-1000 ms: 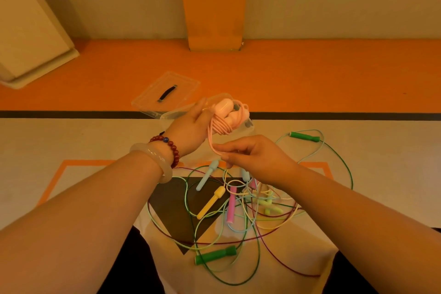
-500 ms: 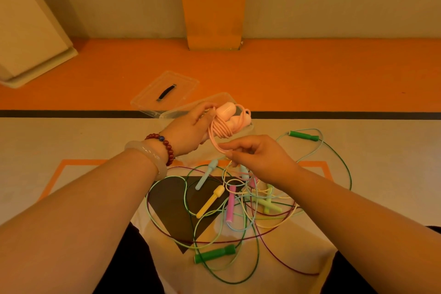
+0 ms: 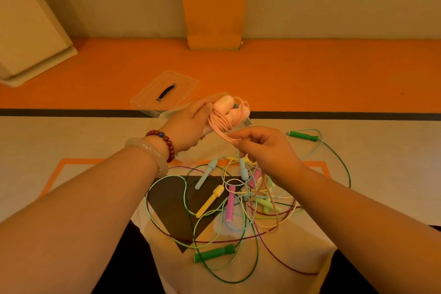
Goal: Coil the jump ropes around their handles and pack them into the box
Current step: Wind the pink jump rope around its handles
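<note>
The pale pink jump rope is being held up in front of the person, above the floor, with its two rounded handles lying side by side and several turns of cord wound around them. The left hand is gripping this bundle from the left side, closing around handles and coils together. The right hand is pinching the free stretch of pink cord between thumb and fingertips just below the bundle, and the cord is running from the coils to that pinch. A dark red bead bracelet and a pale smooth bangle are sitting on the left wrist. Just behind the hands, the clear plastic box is standing on the floor, largely hidden by them, and its clear lid with a black grip is lying beside it on the orange strip. Below the hands, the other jump ropes are lying in a loose tangle on the cream floor: a yellow handle, a bright pink handle, a light blue handle, a second light blue handle, a near green handle and a far green handle well apart at the right, with thin green, purple and pale cords looping over one another.
</note>
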